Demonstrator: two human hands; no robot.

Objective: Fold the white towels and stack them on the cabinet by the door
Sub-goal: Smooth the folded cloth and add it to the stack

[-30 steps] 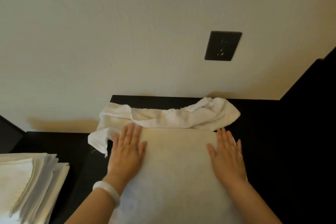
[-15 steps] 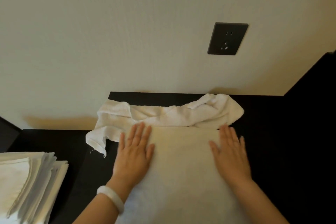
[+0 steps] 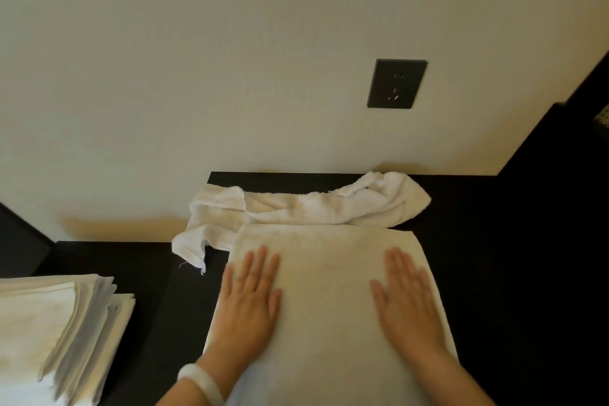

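Observation:
A flat white towel (image 3: pixel 329 260) lies spread on the black cabinet top (image 3: pixel 468 241) in front of me. My left hand (image 3: pixel 252 297) presses flat on its left part, fingers straight. My right hand (image 3: pixel 407 300) presses flat on its right part, slightly blurred. A crumpled white towel (image 3: pixel 306 208) lies bunched behind the flat one, against the wall, with one corner hanging off the cabinet's left edge. A stack of folded white towels (image 3: pixel 56 330) sits on a lower black surface at the bottom left.
A cream wall rises right behind the cabinet, with a dark power socket (image 3: pixel 396 83) above the right side. A black panel (image 3: pixel 560 158) stands at the right. The lower black surface (image 3: pixel 108 257) extends left of the cabinet.
Both hands have slid back toward me along the flat towel, away from its far edge. The crumpled towel has not moved.

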